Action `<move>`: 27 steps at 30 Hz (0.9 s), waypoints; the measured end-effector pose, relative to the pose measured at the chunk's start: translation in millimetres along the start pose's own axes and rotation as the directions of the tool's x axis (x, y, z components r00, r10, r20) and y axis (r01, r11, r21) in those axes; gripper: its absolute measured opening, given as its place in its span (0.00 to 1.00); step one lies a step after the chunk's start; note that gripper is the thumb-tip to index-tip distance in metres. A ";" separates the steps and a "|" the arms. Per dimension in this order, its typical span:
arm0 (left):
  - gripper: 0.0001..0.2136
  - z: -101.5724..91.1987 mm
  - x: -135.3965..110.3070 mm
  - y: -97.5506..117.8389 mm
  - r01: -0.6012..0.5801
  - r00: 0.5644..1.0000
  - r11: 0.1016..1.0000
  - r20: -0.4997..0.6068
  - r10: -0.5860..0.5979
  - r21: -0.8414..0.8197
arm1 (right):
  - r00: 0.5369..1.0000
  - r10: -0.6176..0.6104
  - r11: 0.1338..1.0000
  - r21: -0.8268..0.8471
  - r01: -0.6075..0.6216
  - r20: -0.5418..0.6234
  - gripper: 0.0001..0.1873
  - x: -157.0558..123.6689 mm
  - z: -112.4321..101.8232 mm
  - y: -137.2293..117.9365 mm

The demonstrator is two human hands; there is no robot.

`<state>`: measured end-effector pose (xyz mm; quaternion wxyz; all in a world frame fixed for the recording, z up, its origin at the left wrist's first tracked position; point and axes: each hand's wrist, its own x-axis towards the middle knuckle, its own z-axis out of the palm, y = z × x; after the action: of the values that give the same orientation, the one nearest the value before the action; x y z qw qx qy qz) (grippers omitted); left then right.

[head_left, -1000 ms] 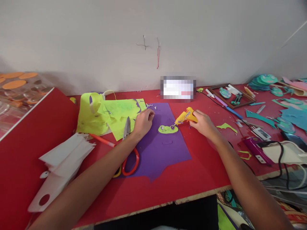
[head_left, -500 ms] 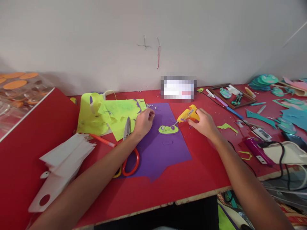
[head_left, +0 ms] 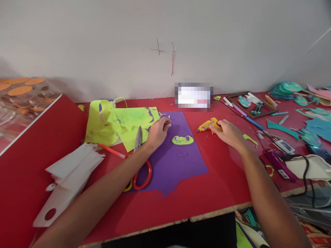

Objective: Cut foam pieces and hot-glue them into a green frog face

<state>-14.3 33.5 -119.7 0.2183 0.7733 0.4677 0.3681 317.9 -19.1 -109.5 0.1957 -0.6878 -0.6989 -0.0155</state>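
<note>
A purple foam sheet [head_left: 178, 162] lies on the red table [head_left: 212, 193]. A small lime-green frog-face cutout [head_left: 183, 140] with two purple eyes rests on it. My right hand [head_left: 227, 132] grips a yellow glue gun [head_left: 208, 125], which lies low on the table right of the sheet, nozzle pointing left. My left hand [head_left: 158, 131] rests at the sheet's upper left edge, fingers curled and pinching a tiny white piece [head_left: 169, 124].
Scissors [head_left: 138, 162] with red and yellow handles lie by my left forearm. Lime foam scraps [head_left: 116, 124], an orange pen [head_left: 112, 151] and white cutouts [head_left: 67, 179] sit left. A wooden frame [head_left: 250, 103], teal foam pieces [head_left: 310, 124], a purple device [head_left: 278, 162] and cables crowd the right.
My right hand pulled the glue gun away from the frog cutout, to the right and down toward the table. My left hand stayed at the sheet's edge.
</note>
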 end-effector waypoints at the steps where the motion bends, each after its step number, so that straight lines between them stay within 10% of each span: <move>1: 0.07 0.8 -0.2 1.0 0.000 1.000 1.000 0.004 0.000 -0.019 | 0.998 -0.010 1.000 -0.012 0.009 -0.058 0.20 1.1 -0.4 0.3; 5: 0.07 2.4 -1.9 8.9 -0.047 0.998 0.996 0.030 0.049 -0.076 | 0.942 -0.061 0.986 0.128 0.109 -0.329 0.12 0.4 -0.8 -24.2; 13: 0.08 2.5 -12.1 27.0 -0.269 0.954 0.956 0.106 0.282 -0.116 | 0.920 -0.306 0.842 0.382 0.382 -0.244 0.05 -20.1 9.5 -110.5; 27: 0.08 1.6 -13.9 31.2 -0.328 0.942 0.944 0.071 0.329 -0.019 | 0.939 -0.332 0.815 0.473 0.335 -0.091 0.07 -16.4 14.1 -99.3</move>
<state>0.4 6.7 -104.5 0.1734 0.8526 0.3228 0.3726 217.9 -36.0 -102.7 0.3563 -0.4842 -0.7896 0.1233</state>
